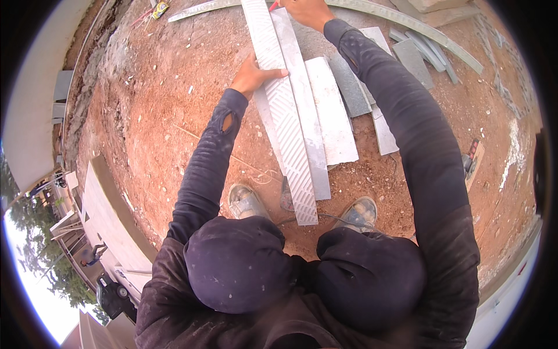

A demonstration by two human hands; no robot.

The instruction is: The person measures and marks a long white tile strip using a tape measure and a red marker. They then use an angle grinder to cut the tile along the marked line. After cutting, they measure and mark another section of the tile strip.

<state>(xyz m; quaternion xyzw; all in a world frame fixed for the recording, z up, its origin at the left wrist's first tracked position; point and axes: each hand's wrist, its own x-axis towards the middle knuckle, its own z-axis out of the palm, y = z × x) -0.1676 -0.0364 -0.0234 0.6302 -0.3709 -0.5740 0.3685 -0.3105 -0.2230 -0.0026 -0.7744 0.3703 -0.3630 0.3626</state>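
A long, narrow tile strip (285,116) with a ridged, diagonal pattern lies lengthwise before me, its near end between my feet. My left hand (251,77) grips its left edge, thumb pressed flat on top and the other fingers partly hidden at the side. Beneath and to the right of it lies a smooth grey strip (303,110). At the top edge of the view, my right hand (309,11) is closed on a thin red pencil-like marker (274,6), its tip by the far part of the strips. Part of that hand is cut off.
Right of the strips lie a white slab (331,110), a grey slab (350,87) and several narrow offcuts (427,49) on reddish dirt. A curved-looking pale bar (407,23) crosses the far side. A power tool (468,160) rests at the right; a cable (349,222) runs near my feet.
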